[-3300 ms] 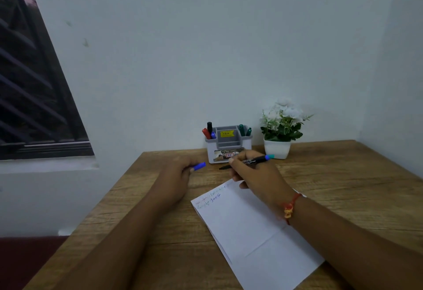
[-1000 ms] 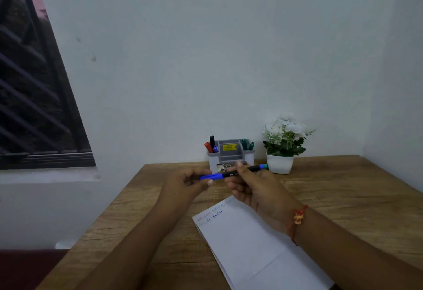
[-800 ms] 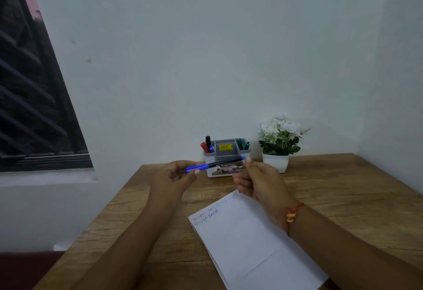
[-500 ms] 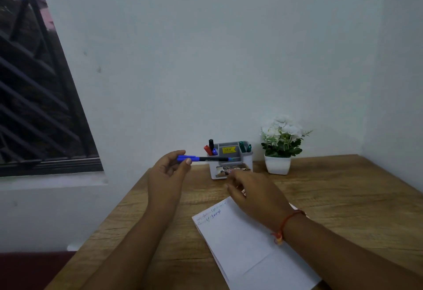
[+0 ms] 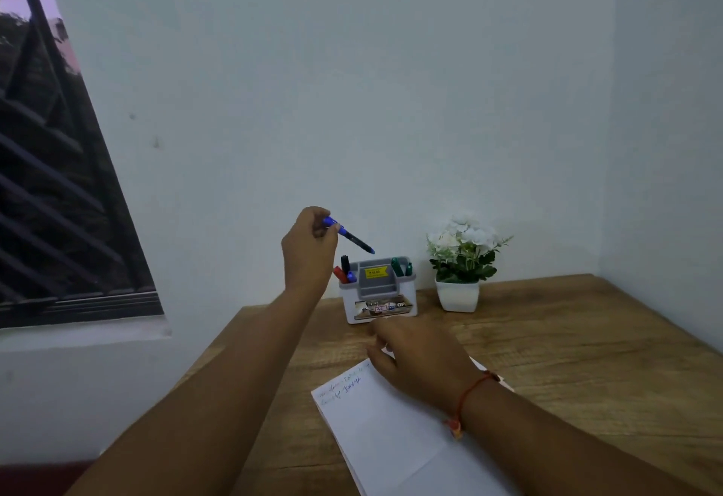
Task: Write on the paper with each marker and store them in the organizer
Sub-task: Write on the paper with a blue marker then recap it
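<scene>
The left grip (image 5: 309,249) pinches the slim blue-and-black plastic marker (image 5: 351,237), likely light and stiff, by its left end; the right grip (image 5: 422,362) lies slack, empty.

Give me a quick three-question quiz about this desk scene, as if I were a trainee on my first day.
1. True or false: the left hand holds the blue marker in the air above the organizer.
2. What stands just right of the organizer? A: a potted plant with white flowers. B: a coffee mug. C: a desk lamp.
3. Short answer: which wrist wears the red thread bracelet?

Key: 1 true. 2 A. 3 the right hand's wrist.
</scene>
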Tool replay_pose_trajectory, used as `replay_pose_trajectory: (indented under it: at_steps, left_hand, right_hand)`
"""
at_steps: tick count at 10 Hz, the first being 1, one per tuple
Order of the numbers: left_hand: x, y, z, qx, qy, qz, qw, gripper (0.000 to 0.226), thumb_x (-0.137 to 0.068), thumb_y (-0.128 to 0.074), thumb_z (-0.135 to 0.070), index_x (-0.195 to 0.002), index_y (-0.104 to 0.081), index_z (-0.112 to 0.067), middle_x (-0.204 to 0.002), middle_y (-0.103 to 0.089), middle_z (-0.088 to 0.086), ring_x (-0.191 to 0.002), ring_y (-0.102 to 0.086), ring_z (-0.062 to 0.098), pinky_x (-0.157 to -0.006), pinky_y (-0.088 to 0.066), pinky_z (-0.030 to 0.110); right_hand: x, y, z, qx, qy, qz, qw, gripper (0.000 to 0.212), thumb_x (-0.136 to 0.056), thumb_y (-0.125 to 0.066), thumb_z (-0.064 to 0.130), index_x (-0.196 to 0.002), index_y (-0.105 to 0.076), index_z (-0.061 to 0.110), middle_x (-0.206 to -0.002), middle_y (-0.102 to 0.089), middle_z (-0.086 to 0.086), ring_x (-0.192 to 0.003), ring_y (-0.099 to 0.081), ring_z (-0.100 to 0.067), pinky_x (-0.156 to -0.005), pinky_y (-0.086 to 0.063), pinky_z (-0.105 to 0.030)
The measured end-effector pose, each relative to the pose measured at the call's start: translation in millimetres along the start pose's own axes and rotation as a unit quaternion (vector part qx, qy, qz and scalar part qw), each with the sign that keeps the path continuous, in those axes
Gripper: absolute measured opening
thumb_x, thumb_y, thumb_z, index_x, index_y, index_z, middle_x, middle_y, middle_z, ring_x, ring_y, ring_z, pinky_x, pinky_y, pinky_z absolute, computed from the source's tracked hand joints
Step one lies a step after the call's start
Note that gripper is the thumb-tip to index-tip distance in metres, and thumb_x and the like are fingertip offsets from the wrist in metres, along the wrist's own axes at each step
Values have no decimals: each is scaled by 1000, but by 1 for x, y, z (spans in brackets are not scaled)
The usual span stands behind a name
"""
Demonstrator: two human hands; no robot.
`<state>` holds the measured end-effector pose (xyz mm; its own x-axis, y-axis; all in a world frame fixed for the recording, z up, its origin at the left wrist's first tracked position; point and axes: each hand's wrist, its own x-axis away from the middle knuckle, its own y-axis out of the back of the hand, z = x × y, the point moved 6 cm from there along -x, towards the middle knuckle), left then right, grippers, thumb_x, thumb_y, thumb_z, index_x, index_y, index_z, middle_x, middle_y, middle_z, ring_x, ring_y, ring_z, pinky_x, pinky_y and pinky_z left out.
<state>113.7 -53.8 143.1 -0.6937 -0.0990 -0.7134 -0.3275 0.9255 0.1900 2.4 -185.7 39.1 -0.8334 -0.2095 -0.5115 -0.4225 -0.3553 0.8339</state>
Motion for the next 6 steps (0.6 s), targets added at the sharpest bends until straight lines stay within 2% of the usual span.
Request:
replay_pose_trajectory:
  at_steps: [1, 3, 4, 5, 6]
  left_hand:
    - [-10, -22, 7, -34, -6, 25, 999, 21, -91, -60, -5, -110, -63, -14, -93, -65, -3, -74, -59, 2, -66, -47, 8]
    - [-23, -44, 21, -73, 8, 54, 996, 24, -91, -55, -4, -111, -64, -14, -98, -67, 2, -72, -58, 8, -61, -43, 9]
    - [-25, -54, 30, -117, 19, 84, 989, 25, -92, -55, -5, -112, -68, -12, -106, -70, 6, -80, -59, 11, -67, -43, 13]
    - [-23, -62, 33, -162, 5, 131, 978, 26, -95, -54, -9, -116, -69, -7, -117, -69, 10, -96, -64, 20, -83, -45, 21]
    - [-15, -63, 33, -188, 3, 166, 968, 27, -98, -51, -15, -118, -68, -7, -114, -70, 12, -97, -65, 24, -80, -45, 23]
  right_hand:
    - [1, 0, 0, -2, 8, -2, 1000, 35, -102, -45, 43, -128, -61, 25, -123, -68, 3, -111, -62, -15, -79, -36, -23]
    - [1, 0, 3, -4, 8, 9, 1000, 36, -103, -44, 44, -130, -60, 27, -126, -67, 5, -116, -61, -15, -88, -46, -30]
    - [1, 0, 4, 0, 15, 6, 1000, 36, -103, -44, 44, -130, -60, 26, -126, -68, 4, -116, -61, -15, -89, -47, -31]
    - [1, 1, 3, 10, 21, 4, 1000, 36, -102, -44, 43, -128, -61, 25, -124, -68, 4, -114, -62, -16, -88, -47, -32]
    - [0, 2, 3, 9, 20, 2, 1000, 36, -102, -44, 43, -129, -61, 24, -123, -69, 3, -113, -62, -17, -87, -48, -33]
